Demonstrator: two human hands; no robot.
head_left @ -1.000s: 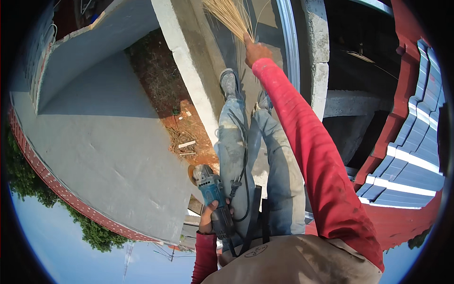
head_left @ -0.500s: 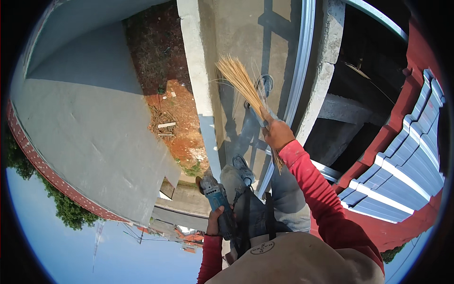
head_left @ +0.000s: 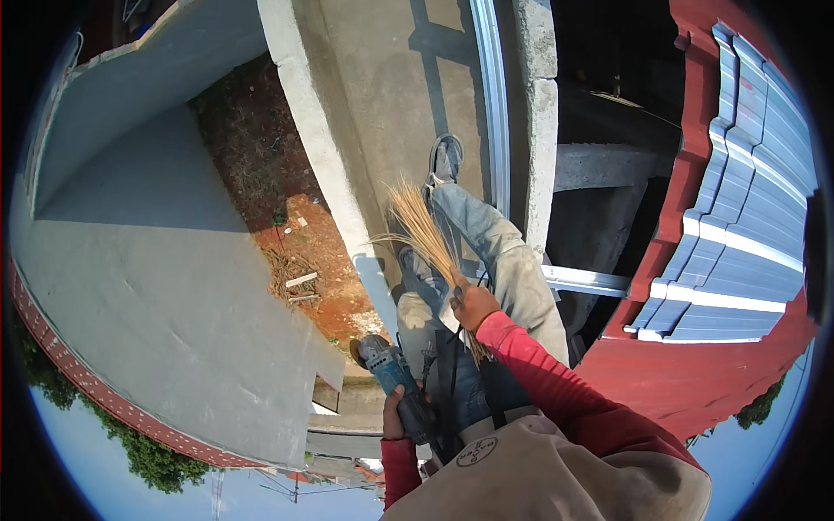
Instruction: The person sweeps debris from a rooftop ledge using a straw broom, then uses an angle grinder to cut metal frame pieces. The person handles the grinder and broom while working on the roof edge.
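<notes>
Over on the left, the left hand (head_left: 393, 413) curls its fingers around a teal-and-black angle grinder (head_left: 391, 368) beside the person's leg (head_left: 415, 319); next across, a straw broom (head_left: 422, 226) fans up-left, the right hand (head_left: 474, 307) gripping its narrow part; far right, blue roofing sheets (head_left: 754, 187) catch sunlight.

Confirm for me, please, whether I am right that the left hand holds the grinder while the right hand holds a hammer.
Not quite: the head view shows the right hand holding a broom of thin, straw-coloured sticks, not a hammer. The left hand does hold the grinder.
</notes>
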